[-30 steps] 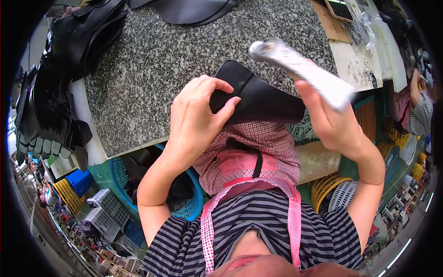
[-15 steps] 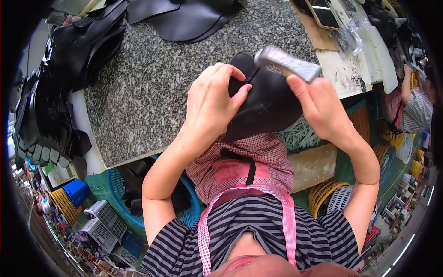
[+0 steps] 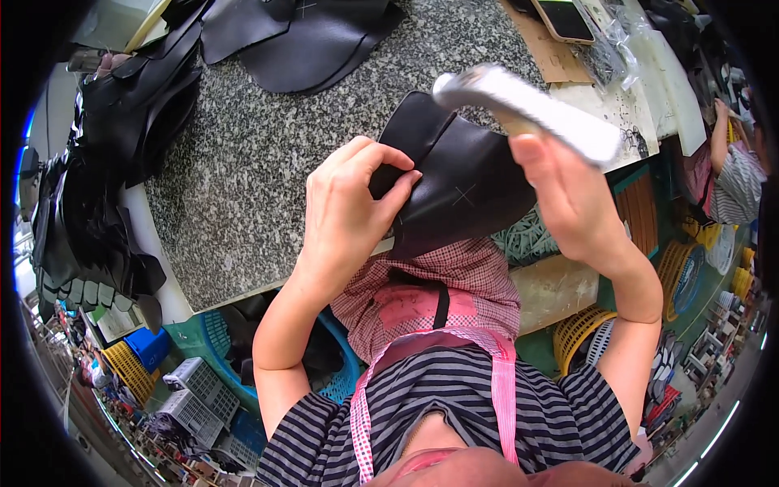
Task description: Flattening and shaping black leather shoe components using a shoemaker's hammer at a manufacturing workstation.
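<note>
A black leather piece (image 3: pixel 471 180) with a raised seam and a small cross mark lies at the front edge of the speckled stone slab (image 3: pixel 243 162), partly hanging over it. My left hand (image 3: pixel 345 195) pinches the leather at the seam between thumb and forefinger. Gripped in my right hand (image 3: pixel 572 207) is a hammer (image 3: pixel 535 105), its metal head blurred by motion and held above the leather's right side. The handle is mostly hidden by my fingers.
More black leather pieces (image 3: pixel 312 45) lie at the slab's far side, and a thick stack (image 3: pixel 134 114) hangs along its left. A phone (image 3: pixel 565 18) sits at the far right. Below stand a blue basket (image 3: pixel 345 365) and a yellow basket (image 3: pixel 568 337). Another person (image 3: pixel 737 183) is at the right.
The hammer has swung slightly up and to the right. My left hand has slid a little left and nearer along the seam, still pinching the leather.
</note>
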The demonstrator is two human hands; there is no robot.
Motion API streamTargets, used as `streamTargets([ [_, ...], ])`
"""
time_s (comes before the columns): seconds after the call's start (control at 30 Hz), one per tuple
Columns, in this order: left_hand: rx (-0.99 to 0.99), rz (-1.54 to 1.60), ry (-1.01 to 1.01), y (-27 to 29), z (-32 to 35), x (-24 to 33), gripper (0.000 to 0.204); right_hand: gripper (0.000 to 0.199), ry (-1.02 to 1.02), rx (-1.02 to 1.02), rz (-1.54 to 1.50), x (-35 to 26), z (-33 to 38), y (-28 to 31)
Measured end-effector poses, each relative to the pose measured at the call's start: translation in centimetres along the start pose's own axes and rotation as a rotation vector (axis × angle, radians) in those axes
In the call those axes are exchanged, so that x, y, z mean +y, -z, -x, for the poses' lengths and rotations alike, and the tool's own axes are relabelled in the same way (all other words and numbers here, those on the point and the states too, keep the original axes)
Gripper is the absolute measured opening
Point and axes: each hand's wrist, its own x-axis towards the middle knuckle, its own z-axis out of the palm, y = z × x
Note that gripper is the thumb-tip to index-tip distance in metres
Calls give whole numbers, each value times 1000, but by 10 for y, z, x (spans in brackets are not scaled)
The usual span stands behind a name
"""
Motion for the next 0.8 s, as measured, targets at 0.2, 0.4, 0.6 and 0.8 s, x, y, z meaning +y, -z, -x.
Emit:
streamTargets([
  [0.2,-5,-53,-74,0,-4,-2,14,26,-69,-124,58,-3,-3,1],
  [0.4,59,-77,-198,-3,-1,-7,12,24,-143,-188,-65,-2,7,-14],
  [0.6,102,81,-70,-1,11,-9,14,23,67,-31,-56,14,12,-27],
  [0.8,98,0,-92,-1,11,-8,19,23,79,-35,-88,16,14,-28],
])
